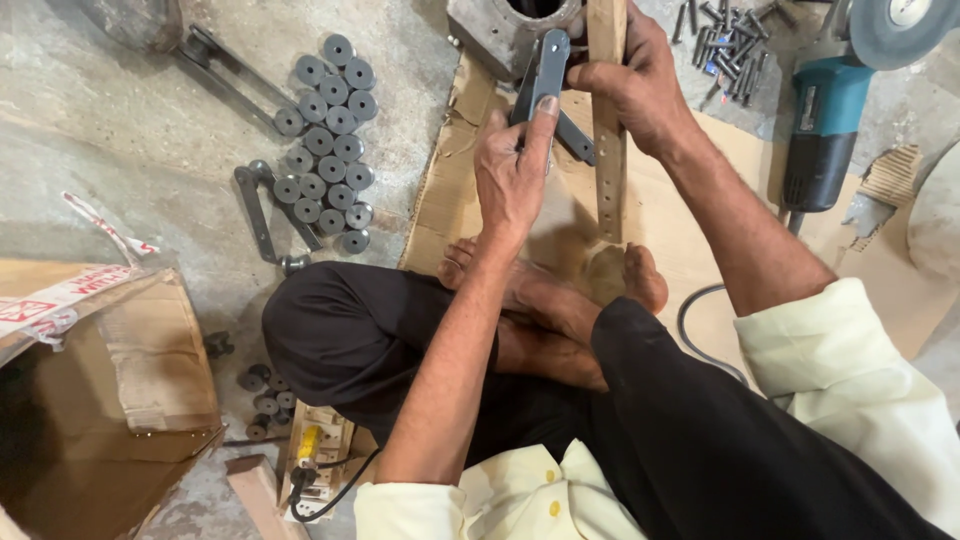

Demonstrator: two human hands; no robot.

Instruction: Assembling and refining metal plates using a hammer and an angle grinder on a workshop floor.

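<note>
I sit cross-legged on a sheet of cardboard [700, 250] on the floor. My left hand [512, 170] grips a dark grey flat metal bracket [548, 72] and holds it up against a wooden strip. My right hand [637, 85] is closed around that upright wooden strip [608, 185], which has a row of holes and rests on my bare foot [640, 278]. A second grey metal arm [577, 138] angles out beneath the bracket, between both hands.
Several round dark metal discs [330, 150] lie in rows on the concrete, with linked metal arms [258, 210] beside them. A blue angle grinder [825, 120] and loose bolts [730, 45] sit at upper right. An open cardboard box [90, 400] is at lower left. A metal housing [500, 30] stands ahead.
</note>
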